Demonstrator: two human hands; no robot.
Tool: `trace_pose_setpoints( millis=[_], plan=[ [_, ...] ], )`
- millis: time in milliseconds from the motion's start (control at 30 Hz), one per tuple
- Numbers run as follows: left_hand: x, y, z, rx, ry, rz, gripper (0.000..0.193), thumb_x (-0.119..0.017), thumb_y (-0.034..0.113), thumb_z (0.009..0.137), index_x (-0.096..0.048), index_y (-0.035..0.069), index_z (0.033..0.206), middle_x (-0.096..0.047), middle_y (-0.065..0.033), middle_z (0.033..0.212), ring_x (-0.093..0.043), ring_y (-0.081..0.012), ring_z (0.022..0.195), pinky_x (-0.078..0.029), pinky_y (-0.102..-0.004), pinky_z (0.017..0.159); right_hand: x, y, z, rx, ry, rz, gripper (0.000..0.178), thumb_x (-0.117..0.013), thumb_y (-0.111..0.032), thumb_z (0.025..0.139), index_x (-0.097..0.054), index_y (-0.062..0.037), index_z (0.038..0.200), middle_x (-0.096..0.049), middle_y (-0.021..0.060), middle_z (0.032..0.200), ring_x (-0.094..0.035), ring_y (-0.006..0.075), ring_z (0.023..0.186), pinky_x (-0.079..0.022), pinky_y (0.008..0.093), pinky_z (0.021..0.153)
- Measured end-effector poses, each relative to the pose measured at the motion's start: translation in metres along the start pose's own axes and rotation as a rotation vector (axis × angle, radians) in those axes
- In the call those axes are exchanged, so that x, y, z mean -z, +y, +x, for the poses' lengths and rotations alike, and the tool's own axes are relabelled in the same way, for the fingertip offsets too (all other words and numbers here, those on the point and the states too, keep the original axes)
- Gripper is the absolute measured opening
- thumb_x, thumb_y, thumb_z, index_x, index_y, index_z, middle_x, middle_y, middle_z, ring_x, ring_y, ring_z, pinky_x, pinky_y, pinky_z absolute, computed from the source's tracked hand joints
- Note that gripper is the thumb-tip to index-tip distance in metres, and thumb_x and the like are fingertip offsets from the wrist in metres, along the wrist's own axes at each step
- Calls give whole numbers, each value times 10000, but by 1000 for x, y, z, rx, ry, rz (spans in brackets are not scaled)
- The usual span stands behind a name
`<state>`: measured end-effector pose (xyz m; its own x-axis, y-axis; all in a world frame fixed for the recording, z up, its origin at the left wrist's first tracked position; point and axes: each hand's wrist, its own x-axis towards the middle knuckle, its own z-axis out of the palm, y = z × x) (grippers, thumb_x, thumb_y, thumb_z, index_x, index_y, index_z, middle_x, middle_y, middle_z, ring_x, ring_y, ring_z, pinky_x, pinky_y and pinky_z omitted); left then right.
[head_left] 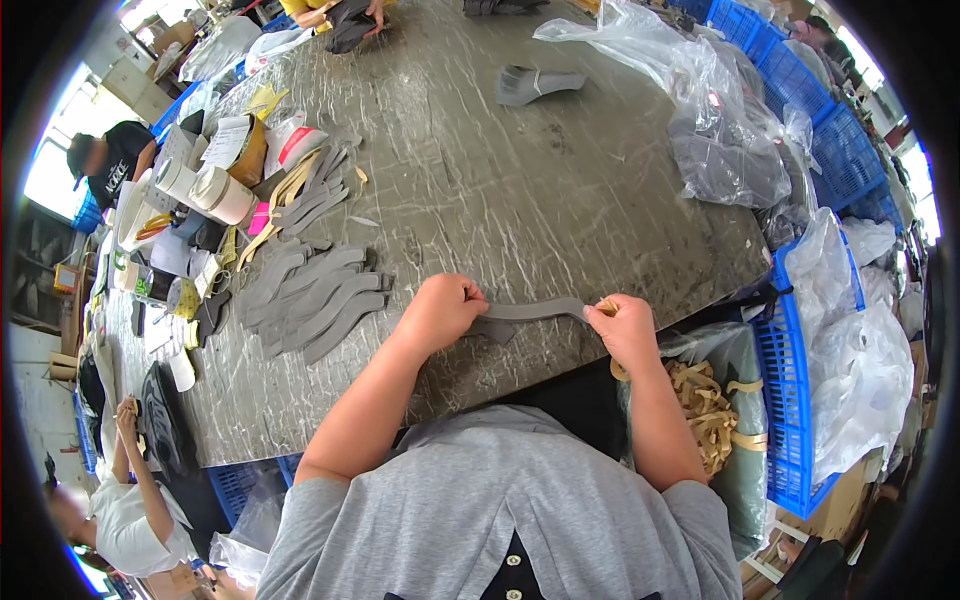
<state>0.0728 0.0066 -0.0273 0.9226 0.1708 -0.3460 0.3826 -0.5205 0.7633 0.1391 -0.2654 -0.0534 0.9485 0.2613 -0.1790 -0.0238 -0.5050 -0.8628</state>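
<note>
Dark and streaked, the counter [580,220] spreads out before me, with blue crates [845,150] beyond its right side and clear plastic bags [725,140] heaped near that edge. Near its bottom edge, just in front of me, I hold a curved gray strip [535,311] stretched between my two hands. The fingers of my left hand [440,308] are pinched closed on its left end; those of my right hand [626,330] grip the other end. A small tan bit [606,308] shows at my right fingertips, perhaps a band, though it is too small for me to be sure. Under the strip lies a flat gray piece [492,330].

To my left, more gray strips [315,300] lie overlapping in a loose pile, and past them stand a white tub [222,195] and other clutter. Farther off on the counter sits a tied gray bundle [540,85]. Below the edge on my right, tan strips [705,410] lie tangled in plastic beside a blue basket [785,400]. At the far side, a co-worker in yellow [300,10] handles something dark gray [350,28].
</note>
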Motion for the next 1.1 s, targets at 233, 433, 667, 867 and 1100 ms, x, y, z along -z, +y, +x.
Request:
trace_pose_setpoints(
  millis=[233,433,667,867,1100],
  plan=[
    [-2,-6,9,28,-55,-3,157,-726,111,804,-691,-38,840,-647,-84,668,-620,-137,548,-491,-289,531,-2,1,4,10,11,-118,229,-726,-143,817,-622,31,710,-532,31,568,-452,83,534,-381,305,508],
    [-1,-5,8,13,-61,1,147,-724,107,805,-694,-34,830,-651,-82,667,-634,-134,551,-485,-280,507,-6,1,4,94,54,-147,296,-734,-140,779,-553,73,684,-538,213,616,-504,318,526,-414,396,538],
    [-1,-7,10,15,-70,-5,152,-724,104,800,-694,-44,821,-658,-83,672,-642,-135,557,-494,-274,519,-7,-1,4,97,58,-175,281,-736,-139,787,-570,72,703,-547,200,629,-503,285,546,-417,388,549],
    [-2,-11,12,-1,-70,-7,152,-717,100,792,-694,-49,811,-666,-88,687,-646,-137,563,-502,-272,533,-9,2,5,179,93,-214,270,-736,-129,788,-571,68,703,-531,170,605,-455,195,529,-401,364,537],
    [-2,-11,12,4,-70,0,159,-710,106,789,-694,-50,815,-672,-91,698,-657,-142,574,-510,-275,545,-11,-4,3,175,104,-281,274,-746,-135,757,-575,68,689,-591,232,707,-592,397,650,-465,437,610]
  ],
)
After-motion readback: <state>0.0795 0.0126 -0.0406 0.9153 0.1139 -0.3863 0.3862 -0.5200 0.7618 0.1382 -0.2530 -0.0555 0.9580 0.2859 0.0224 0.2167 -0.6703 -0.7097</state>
